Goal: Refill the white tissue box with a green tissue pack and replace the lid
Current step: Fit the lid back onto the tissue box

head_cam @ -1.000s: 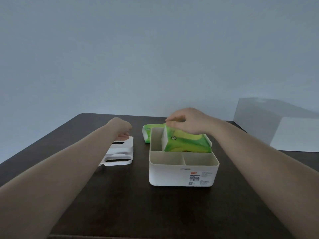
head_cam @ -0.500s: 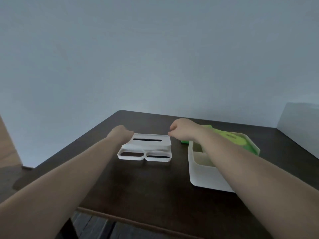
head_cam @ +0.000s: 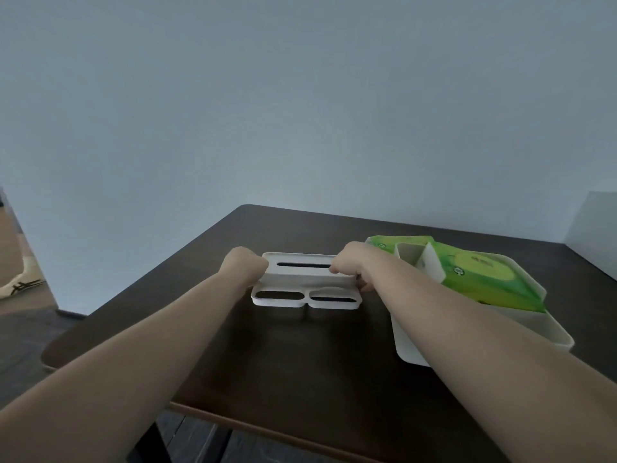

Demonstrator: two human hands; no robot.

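Observation:
The white lid [head_cam: 305, 284], with one long slot and two oval openings, is held slightly above the dark table [head_cam: 300, 355], its near edge tilted down. My left hand [head_cam: 245, 267] grips its left end and my right hand [head_cam: 350, 267] grips its right end. To the right stands the open white tissue box [head_cam: 480, 329]. A green tissue pack [head_cam: 477, 279] lies tilted in its rear compartment, one end sticking above the rim. A second green pack [head_cam: 384, 243] lies on the table behind the box, partly hidden by my right hand.
The table's left and near edges [head_cam: 110, 332] drop to a dark floor. A slipper [head_cam: 20, 284] lies on the floor at far left. A pale wall stands behind the table, and a grey block [head_cam: 597, 228] rises at the far right.
My right hand left the green pack in the box and went to the lid's right end. Both hands now hold the lid, raised off the table. The view turned left.

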